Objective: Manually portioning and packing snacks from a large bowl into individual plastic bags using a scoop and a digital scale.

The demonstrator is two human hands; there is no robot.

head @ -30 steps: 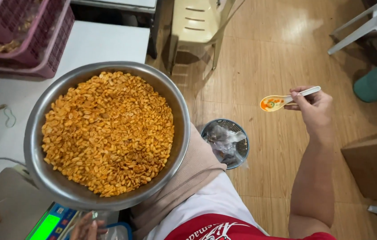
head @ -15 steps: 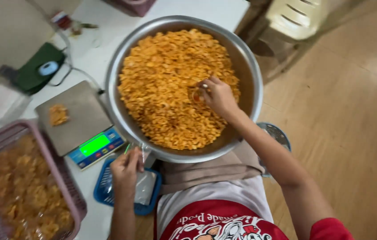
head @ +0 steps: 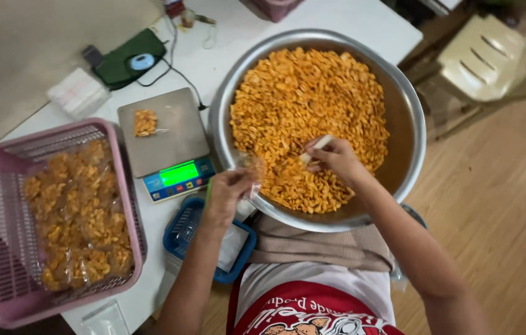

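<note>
The right hand (head: pixel 336 158) grips a white spoon (head: pixel 316 147) over the snack-heaped metal bowl (head: pixel 413 118) — the left hand (head: pixel 229 189) pinches a small clear bag (head: pixel 254 170) beside it. Left of that hand, the pink basket (head: pixel 2 186) holds filled bags; most of the bowl remains.
</note>
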